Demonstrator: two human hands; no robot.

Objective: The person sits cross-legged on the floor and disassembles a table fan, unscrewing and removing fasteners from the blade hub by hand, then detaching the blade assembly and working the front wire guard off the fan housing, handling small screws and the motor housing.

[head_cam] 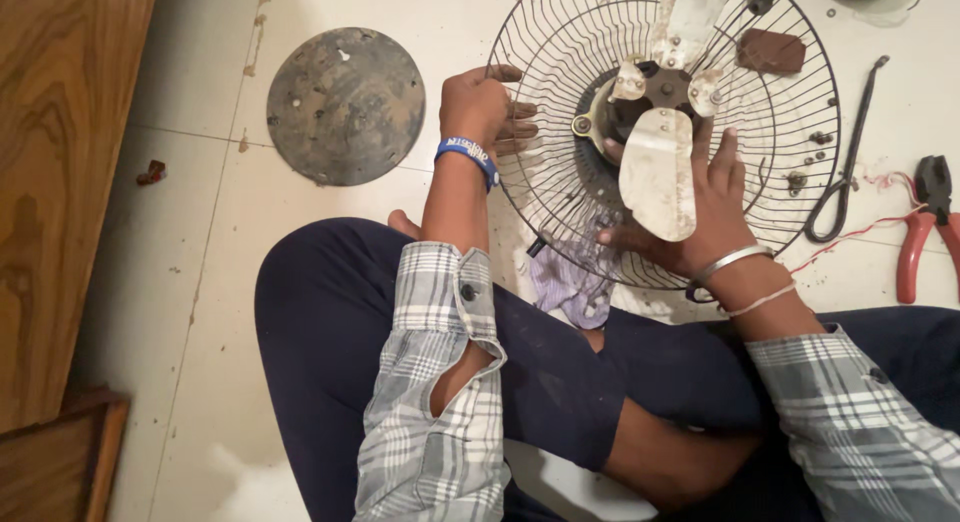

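While hands [600,172] grip fan guard [790,132], tiled floor [300,222] dusty

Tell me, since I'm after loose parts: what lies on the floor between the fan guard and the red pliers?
Head view: black scissors lie between the wire fan guard and red pliers, with small screws and thin wire.

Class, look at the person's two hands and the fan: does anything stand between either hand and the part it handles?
Nothing visible does. The left hand already grips the wire guard at its rim, and the right hand lies against the dusty fan blade inside the guard.
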